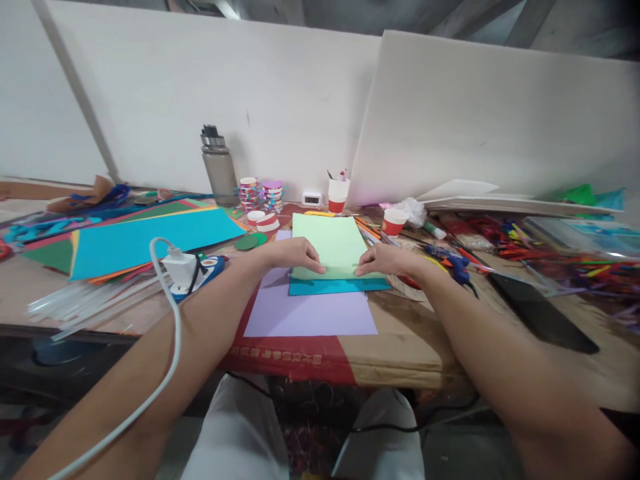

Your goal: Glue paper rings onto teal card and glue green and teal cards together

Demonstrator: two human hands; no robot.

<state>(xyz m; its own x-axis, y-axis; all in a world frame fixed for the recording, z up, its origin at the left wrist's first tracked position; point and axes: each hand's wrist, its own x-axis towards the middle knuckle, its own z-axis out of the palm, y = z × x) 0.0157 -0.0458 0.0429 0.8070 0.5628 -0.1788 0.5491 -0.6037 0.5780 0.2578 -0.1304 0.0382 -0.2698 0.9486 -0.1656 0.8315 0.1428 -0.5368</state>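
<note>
A pale green sheet of paper point(330, 243) lies in front of me, over a teal sheet point(325, 287) that shows along its near edge. Beneath both is a lilac sheet point(310, 317). My left hand point(300, 255) is closed on the near left part of the green sheet, thumb and fingers bent at its edge. At the near right corner my right hand point(383, 259) pinches the same sheet, with its fingertips close to those of the left. The undersides of the fingers are partly hidden.
Blue sheets point(160, 237) and clear glue sticks point(95, 303) lie left, near a white plug point(183, 270) whose cable crosses my left arm. A bottle point(219, 167) and paper cups point(339, 195) stand behind. A black phone point(543, 310) and pipe cleaners point(540, 253) lie right.
</note>
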